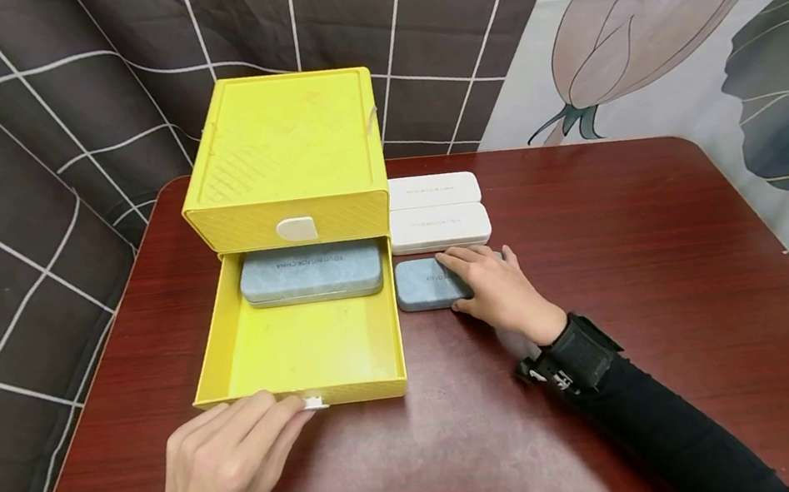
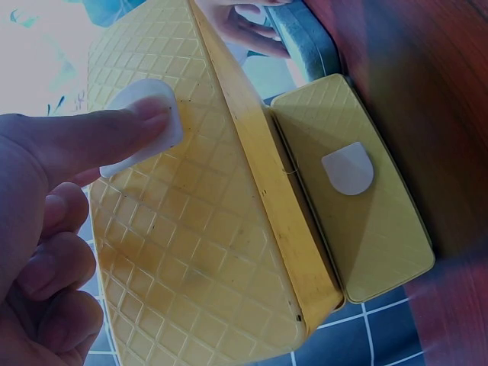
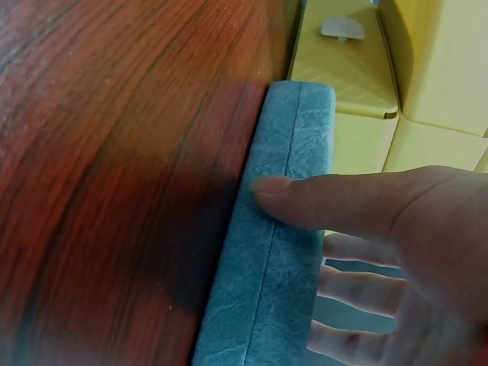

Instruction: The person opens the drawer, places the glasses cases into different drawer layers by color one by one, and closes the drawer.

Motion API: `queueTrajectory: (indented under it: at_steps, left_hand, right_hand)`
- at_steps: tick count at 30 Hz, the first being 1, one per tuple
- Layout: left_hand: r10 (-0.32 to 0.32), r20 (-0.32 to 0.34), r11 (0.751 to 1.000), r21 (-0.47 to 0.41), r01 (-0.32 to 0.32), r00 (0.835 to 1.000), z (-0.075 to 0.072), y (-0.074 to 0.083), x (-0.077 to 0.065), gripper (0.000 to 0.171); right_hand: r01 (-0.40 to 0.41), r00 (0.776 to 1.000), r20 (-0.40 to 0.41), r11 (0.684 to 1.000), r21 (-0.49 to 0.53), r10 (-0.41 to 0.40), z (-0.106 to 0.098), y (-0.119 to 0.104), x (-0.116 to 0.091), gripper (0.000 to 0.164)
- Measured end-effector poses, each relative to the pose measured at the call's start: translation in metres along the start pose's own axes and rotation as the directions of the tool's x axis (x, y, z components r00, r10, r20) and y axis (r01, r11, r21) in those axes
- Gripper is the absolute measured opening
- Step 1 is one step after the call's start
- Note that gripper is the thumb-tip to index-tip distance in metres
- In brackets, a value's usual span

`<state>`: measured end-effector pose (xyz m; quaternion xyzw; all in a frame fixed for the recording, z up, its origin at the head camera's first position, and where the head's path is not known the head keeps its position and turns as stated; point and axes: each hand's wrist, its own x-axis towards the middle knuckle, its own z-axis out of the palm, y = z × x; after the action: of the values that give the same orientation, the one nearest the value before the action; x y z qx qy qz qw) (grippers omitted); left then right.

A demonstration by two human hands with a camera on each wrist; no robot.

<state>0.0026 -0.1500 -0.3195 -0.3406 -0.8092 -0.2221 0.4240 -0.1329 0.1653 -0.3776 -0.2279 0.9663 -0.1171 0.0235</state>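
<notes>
Blue case (image 1: 311, 274) in drawer (image 1: 311, 350): "FOR CHINA"; white cases (image 1: 441, 235): print too small.

Yellow drawer (image 2: 198, 236) — plastic-looking, front rough with a raised diamond lattice, pull tab (image 2: 149, 90) smooth. Blue case (image 3: 267, 282) beside it — leather-like covering, mottled, matt. Surface (image 1: 629, 247) in glossy wood grain; gridded backdrop (image 1: 241, 15) of creased cloth; black sleeve (image 1: 660, 410) of matt fabric.
</notes>
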Motion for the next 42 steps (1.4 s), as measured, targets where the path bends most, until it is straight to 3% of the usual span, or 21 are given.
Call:
queueTrajectory:
  at_steps: [10, 26, 42]
  left_hand:
    - [-0.013, 0.019, 1.000, 0.003, 0.013, 1.000, -0.001, 0.000, 0.000, 0.017]
    - [-0.009, 0.012, 1.000, -0.001, 0.009, 1.000, 0.000, 0.000, 0.000, 0.017]
    - [-0.005, 0.011, 1.000, 0.002, 0.005, 1.000, 0.002, -0.001, -0.003, 0.016]
  right_hand:
    - [-0.001, 1.000, -0.015, 0.999, 0.038, 0.002, 0.001, 0.002, -0.002, 0.071]
    - [0.030, 0.994, -0.105, 1.000, 0.003, -0.029, -0.002, 0.003, -0.012, 0.072]
    - [0.053, 0.981, -0.188, 0.997, 0.047, -0.043, -0.008, 0.001, -0.025, 0.072]
